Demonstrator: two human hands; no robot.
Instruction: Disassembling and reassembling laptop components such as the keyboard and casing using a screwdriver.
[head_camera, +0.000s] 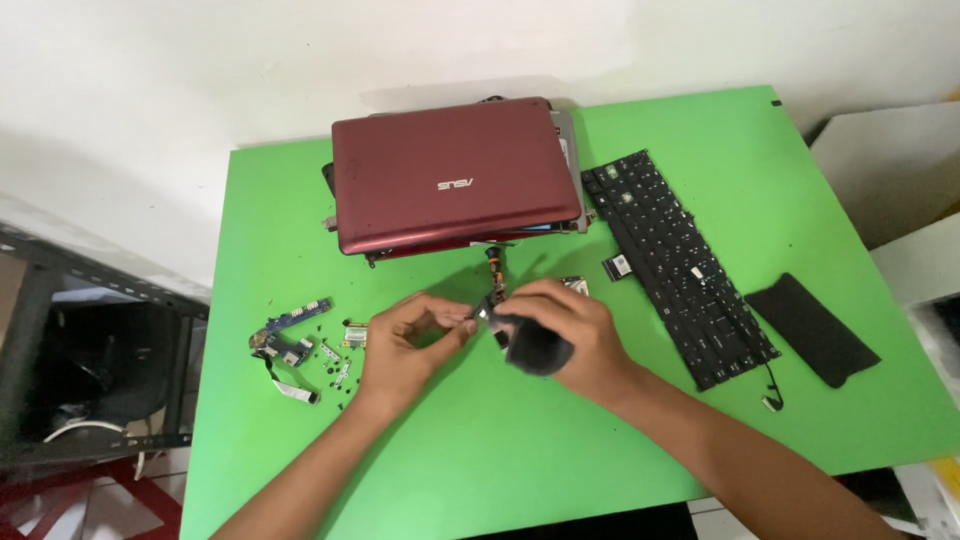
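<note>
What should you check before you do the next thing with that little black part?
1. Right hand grips the black part: ok.
2. Left hand pinches its small end: ok.
3. Loose screws lie away from the table edge: ok.
4. Small circuit board lies apart from the hands: ok.
5. Red laptop lid shut: ok.
6. Part's cable free: cannot tell.
</note>
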